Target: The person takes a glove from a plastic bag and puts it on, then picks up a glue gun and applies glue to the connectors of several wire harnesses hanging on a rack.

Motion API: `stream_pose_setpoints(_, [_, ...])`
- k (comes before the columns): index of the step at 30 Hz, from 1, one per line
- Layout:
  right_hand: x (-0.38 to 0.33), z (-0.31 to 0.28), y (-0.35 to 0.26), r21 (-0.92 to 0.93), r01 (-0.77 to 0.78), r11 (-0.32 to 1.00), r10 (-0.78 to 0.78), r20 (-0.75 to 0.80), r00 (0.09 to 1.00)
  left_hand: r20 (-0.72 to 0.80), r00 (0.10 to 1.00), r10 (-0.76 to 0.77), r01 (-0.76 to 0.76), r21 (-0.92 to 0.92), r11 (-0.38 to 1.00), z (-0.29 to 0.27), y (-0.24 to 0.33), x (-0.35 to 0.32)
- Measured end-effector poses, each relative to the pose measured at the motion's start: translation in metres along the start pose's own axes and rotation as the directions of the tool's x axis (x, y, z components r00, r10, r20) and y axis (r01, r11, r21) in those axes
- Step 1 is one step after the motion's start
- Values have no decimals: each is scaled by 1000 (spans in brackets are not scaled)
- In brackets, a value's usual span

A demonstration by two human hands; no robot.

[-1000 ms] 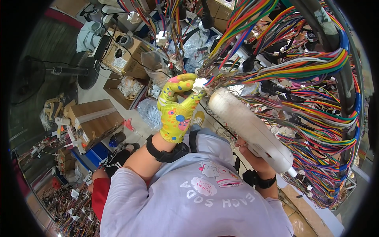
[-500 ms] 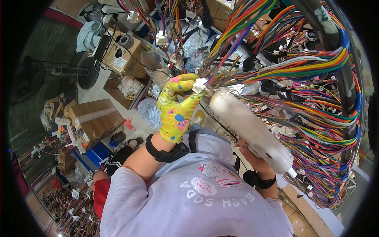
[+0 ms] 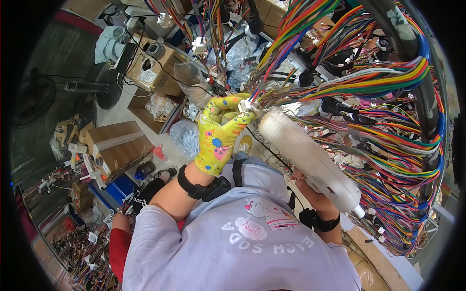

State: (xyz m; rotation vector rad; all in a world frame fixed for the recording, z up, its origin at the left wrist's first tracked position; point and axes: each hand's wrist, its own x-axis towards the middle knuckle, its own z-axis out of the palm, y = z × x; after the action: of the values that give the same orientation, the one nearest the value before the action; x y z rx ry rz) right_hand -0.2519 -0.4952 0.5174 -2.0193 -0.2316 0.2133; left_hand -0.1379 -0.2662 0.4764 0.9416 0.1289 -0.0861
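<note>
A small white connector (image 3: 242, 105) sits pinched at the fingertips of the left hand (image 3: 221, 133), which wears a yellow glove with coloured spots. The connector ends a fan of coloured wires (image 3: 286, 43) that rises up and to the right from it. Just to its right, almost touching, is the rounded nose of a white gun-shaped tool (image 3: 308, 157); whether the nose actually meets the connector is hard to tell, since the wires crowd that spot. The tool runs down and to the right into the right hand (image 3: 310, 196), bare, whose fingers are wrapped tight around the grip.

A thick loom of bundled wires (image 3: 398, 80) arcs across the upper right and down the right side, with loose strands and small plugs hanging between it and the tool, so the far side of the connector is hidden. Behind the gloved hand lie clear plastic bags (image 3: 187, 138) and open cardboard boxes (image 3: 155, 65) of parts; lower left stands a closed cardboard carton (image 3: 116, 148) with a blue bin (image 3: 114, 191) beneath it. A dark fan (image 3: 41, 94) on a stand is at far left.

The left forearm rises from the lower middle, wrist bent slightly, a black band (image 3: 201, 186) around it, thumb and forefinger closed on the connector. The right wrist also carries a black band (image 3: 318, 220), its forearm mostly hidden behind the pale lilac shirt (image 3: 238, 247).
</note>
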Motion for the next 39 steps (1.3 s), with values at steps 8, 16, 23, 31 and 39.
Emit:
stream_pose_setpoints(8, [-6, -4, 6, -55, -84, 995, 82, -32, 996, 32, 999, -29, 31, -51, 998, 0, 0, 1])
stream_pose_setpoints(16, [-1, -1, -2, 109, -69, 992, 73, -34, 997, 16, 999, -33, 34, -60, 998, 1, 0, 1])
stream_pose_setpoints(23, [-5, -9, 4, -49, -40, 998, 40, 3, 999, 24, 998, -54, 55, -34, 998, 2, 3, 0])
stream_pose_setpoints(31, [0, -6, -7, 149, -150, 977, 157, -33, 987, 16, 998, -61, 61, -9, 998, 2, 4, 1])
stream_pose_setpoints(39, [0, -6, -4, 144, -142, 979, 147, -24, 989, 41, 996, -78, 81, -60, 995, 2, 5, -1])
